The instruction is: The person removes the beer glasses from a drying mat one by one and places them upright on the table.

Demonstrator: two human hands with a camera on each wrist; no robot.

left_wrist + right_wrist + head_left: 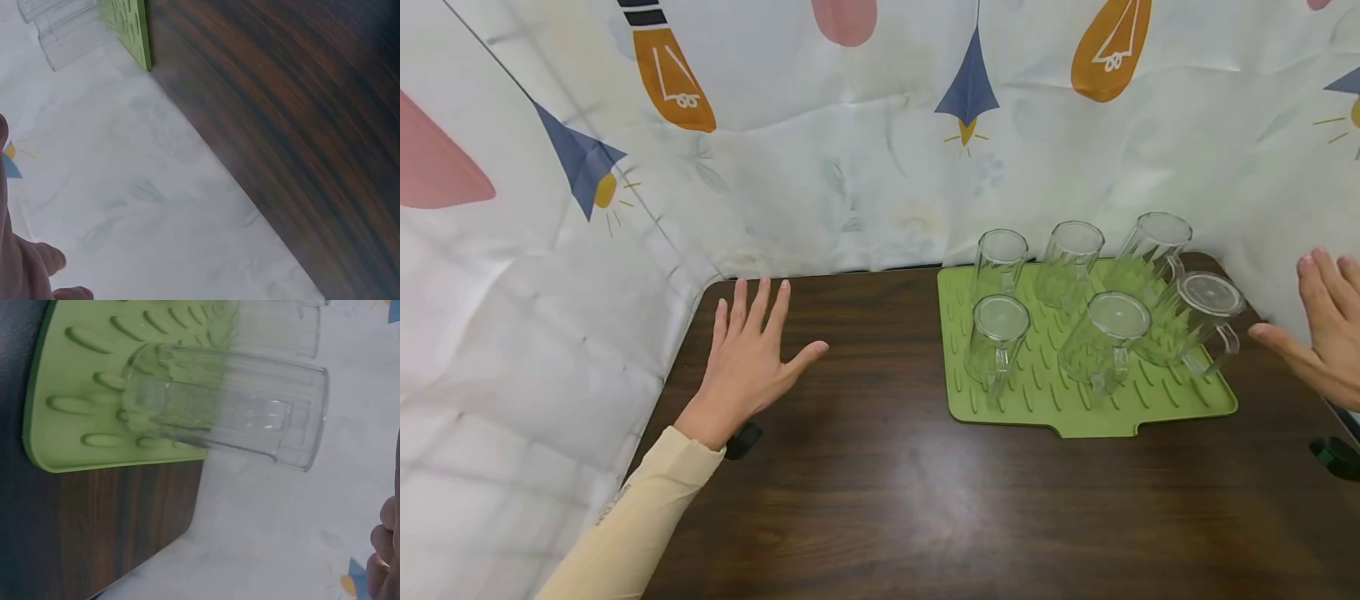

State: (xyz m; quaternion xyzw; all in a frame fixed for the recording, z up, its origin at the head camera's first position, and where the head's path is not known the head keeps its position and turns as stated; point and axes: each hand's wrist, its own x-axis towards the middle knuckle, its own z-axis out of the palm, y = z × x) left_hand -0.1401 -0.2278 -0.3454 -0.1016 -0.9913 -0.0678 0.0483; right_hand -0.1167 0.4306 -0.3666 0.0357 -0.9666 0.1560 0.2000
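Observation:
My left hand (pixel 747 360) hovers over the left part of the dark wooden table, fingers spread and nothing in it. At the right edge of the head view is my right hand (pixel 1330 337), partly cut off, its thumb pointing towards the front right glass mug (pixel 1195 321). Several clear glass mugs stand in two rows on a green drying mat (pixel 1037 407); the front ones show their flat bases on top. One glass mug (pixel 225 406) fills the middle of the right wrist view. Only a few fingertips (pixel 53 257) appear in the left wrist view.
The brown wood-grain table (pixel 865 500) runs up to a white curtain (pixel 850 183) with printed lamps and bulbs, which hangs behind and along the left side. The mat, with raised ribs and a front spout, lies at the back right. A dark wrist device (pixel 743 440) is below my left hand.

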